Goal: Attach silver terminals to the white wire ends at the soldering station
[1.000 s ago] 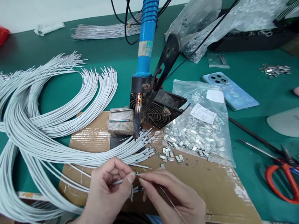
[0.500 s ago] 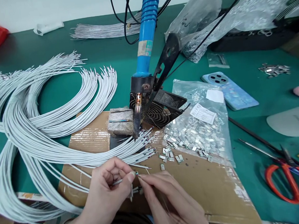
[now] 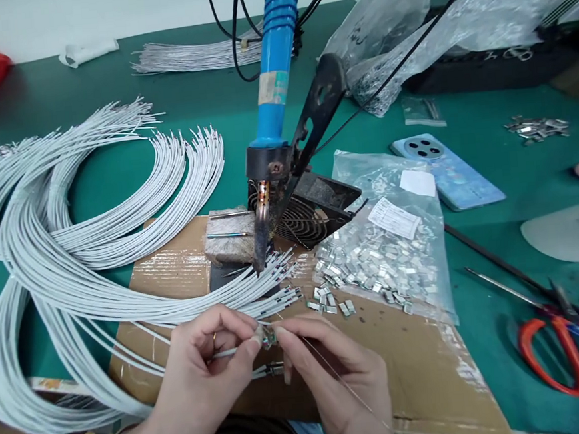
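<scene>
My left hand (image 3: 208,364) pinches a thin white wire (image 3: 232,350) whose end carries a small metal clip (image 3: 268,340). My right hand (image 3: 336,367) holds a fine bare strand (image 3: 340,380) between thumb and fingers, with its fingertips against the clip. Beside my hands, a fan of white wire ends (image 3: 271,305) lies on the brown cardboard sheet (image 3: 407,375). A large bundle of white wires (image 3: 97,255) curves away to the left. Above them, the blue-handled soldering iron (image 3: 271,78) stands in its black holder, its tip (image 3: 260,246) well above my hands.
A stone block (image 3: 229,245) with metal pins sits beneath the iron, before a black fan guard (image 3: 310,219). A plastic bag of metal clips (image 3: 383,256) lies to the right, with loose clips nearby. Further right are a phone (image 3: 446,171) and orange-handled scissors (image 3: 561,356).
My hands have drawn closer together, and the right fingertips now press at the metal clip on the wire end. The whole view has shifted slightly.
</scene>
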The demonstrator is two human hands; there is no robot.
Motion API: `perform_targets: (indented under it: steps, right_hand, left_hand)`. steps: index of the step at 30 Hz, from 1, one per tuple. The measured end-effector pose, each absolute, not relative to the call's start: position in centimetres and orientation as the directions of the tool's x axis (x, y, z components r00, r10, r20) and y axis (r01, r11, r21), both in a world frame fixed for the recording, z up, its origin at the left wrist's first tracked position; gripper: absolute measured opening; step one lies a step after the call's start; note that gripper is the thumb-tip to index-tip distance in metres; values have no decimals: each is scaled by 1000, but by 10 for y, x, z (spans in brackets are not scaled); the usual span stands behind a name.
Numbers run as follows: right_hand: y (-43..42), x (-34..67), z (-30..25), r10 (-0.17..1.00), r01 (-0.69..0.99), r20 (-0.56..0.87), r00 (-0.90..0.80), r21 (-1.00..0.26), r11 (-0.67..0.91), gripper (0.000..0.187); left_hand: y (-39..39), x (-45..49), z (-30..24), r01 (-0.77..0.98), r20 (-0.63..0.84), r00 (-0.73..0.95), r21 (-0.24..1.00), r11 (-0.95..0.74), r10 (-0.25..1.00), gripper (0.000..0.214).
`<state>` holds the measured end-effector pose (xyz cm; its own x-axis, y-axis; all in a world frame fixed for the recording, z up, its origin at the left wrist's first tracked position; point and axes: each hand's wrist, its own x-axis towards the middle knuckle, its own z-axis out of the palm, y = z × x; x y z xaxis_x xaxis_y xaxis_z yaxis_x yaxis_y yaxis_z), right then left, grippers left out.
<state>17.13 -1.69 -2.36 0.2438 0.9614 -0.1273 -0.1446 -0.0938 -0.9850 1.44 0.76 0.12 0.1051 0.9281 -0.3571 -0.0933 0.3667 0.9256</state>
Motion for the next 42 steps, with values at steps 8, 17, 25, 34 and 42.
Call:
perform_targets:
  steps: [8,17,25,34,42]
  right_hand:
    - [-14,169,-21,953,-194,-190,238,-970,-145,11]
    - [-13,170,-23,959,-138,-147,242,-984,-116,14]
    - [-14,170,-21,961,-103,-128,246,-989,-105,18]
    - [-14,169,-22,961,-116,-115,252,-989,-88,15]
    - [-21,167,-23,916,27,-57,397,-997,-74,29]
  left_hand:
    - [12,18,2,-101,-339,104,932,349,935,16]
    - [16,19,-1,-101,-342,108,930,353,933,16]
    - [15,18,0,-71,-361,106,927,369,926,15]
    - [18,22,6,-61,-399,94,912,405,912,14]
    - [21,27,2,-16,-362,61,931,364,930,13]
